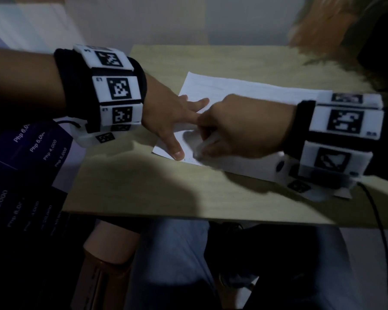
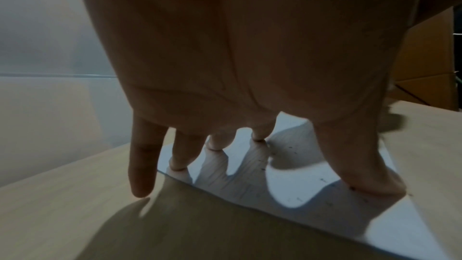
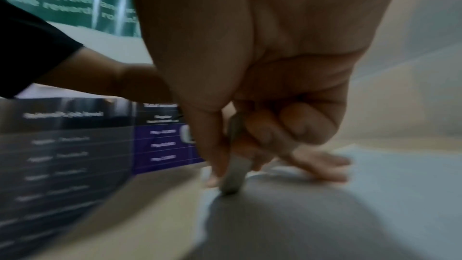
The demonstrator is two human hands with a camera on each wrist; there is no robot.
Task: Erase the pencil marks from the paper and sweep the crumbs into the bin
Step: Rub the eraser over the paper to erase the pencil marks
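1. The left hand (image 1: 166, 115) lies spread on the one sheet of paper (image 1: 244, 95), straight fingers (image 2: 180, 153) and thumb pressing down its near-left corner; the little finger hangs off over the table (image 1: 126, 186).
2. The right hand (image 1: 240, 128) pinches a single pale eraser (image 3: 233, 175) between thumb and curled fingers, its tip down on the paper just beside the left thumb.
3. Small dark crumbs (image 2: 290, 148), too many and too small to count, dot the paper around the left fingers.
4. One dark printed poster (image 1: 31, 153) hangs past the table's left edge.
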